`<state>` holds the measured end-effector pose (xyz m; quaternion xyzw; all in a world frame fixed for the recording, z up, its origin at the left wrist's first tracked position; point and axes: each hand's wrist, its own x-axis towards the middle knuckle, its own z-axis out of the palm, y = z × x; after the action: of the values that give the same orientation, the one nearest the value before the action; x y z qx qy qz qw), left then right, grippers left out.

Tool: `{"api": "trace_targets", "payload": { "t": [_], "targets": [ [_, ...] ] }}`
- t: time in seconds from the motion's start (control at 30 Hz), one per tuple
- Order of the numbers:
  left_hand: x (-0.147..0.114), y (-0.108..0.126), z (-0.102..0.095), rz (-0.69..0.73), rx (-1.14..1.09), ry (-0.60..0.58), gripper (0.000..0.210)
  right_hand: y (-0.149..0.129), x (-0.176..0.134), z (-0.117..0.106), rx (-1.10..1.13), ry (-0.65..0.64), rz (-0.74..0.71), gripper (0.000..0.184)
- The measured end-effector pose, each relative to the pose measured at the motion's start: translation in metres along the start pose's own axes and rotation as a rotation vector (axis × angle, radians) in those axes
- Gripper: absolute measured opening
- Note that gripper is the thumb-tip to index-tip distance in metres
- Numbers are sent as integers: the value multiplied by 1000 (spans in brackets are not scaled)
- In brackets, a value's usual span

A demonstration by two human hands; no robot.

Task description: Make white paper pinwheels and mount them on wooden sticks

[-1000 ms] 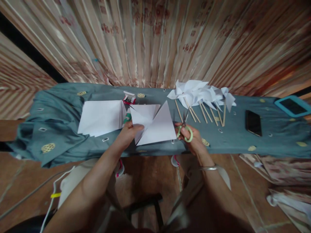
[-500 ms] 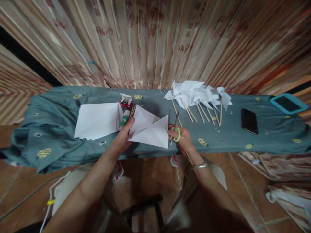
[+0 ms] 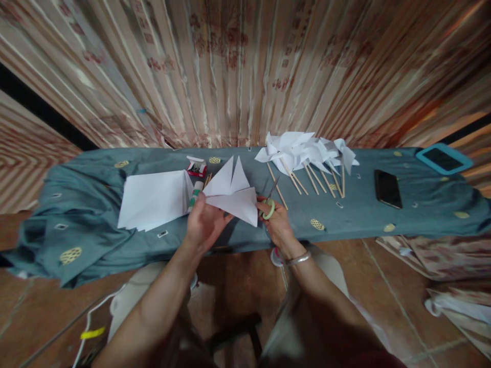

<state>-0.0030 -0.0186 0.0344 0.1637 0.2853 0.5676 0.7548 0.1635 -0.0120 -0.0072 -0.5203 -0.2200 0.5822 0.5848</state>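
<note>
Paper stack: we see a pile of flat white paper sheets (image 3: 153,198) lying on the tabletop (image 3: 422,214), which is draped in a grey-green cloth with gold motifs.
Glue and box: a white glue stick with a green band (image 3: 195,194) lies just right of the stack, with a small open red box (image 3: 197,166) behind it.
Left hand: our left hand (image 3: 205,221) is closed on the lower edge of the cut white paper square (image 3: 233,197), holding it lifted off the cloth with its pointed flaps standing up.
Right hand: our right hand (image 3: 276,221) is wrapped around the pale-green-handled scissors (image 3: 268,202), blades pointing away (whether parted, we cannot tell), just beside the paper's right corner.
Pinwheels: finished white paper pinwheels on wooden sticks (image 3: 307,158) lie further right.
Devices: a black phone (image 3: 388,189) and a teal-cased tablet (image 3: 443,159) rest near the right end.
</note>
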Motion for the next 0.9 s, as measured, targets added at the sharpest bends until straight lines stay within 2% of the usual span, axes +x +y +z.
{"api": "trace_targets", "payload": {
  "t": [0.07, 0.2, 0.27, 0.43, 0.53, 0.63, 0.77, 0.9],
  "targets": [
    [4, -5, 0, 13, 15, 78, 40, 2, -1, 4, -22, -34, -21, 37],
    [13, -8, 1, 3, -50, 343, 29, 4, -4, 10, -116, -94, -57, 43],
    [17, -4, 0, 7, -86, 400, 29, 4, -7, 10, -185, -145, -71, 44],
    [21, 19, -3, 121, -105, 396, 33, -1, -18, -2, -296, -383, -27, 51],
    [23, 33, -5, 185, -131, 432, 33, -5, -27, -12, -341, -593, 115, 57],
    [24, 41, -5, 216, -146, 442, 33, -8, -35, -17, -425, -761, 193, 58],
    [26, 38, -5, 245, -131, 400, 32, -7, -40, -17, -451, -841, 191, 58],
    [28, 30, -4, 255, -78, 365, 33, -3, -39, -11, -474, -830, 177, 62]
  ]
}}
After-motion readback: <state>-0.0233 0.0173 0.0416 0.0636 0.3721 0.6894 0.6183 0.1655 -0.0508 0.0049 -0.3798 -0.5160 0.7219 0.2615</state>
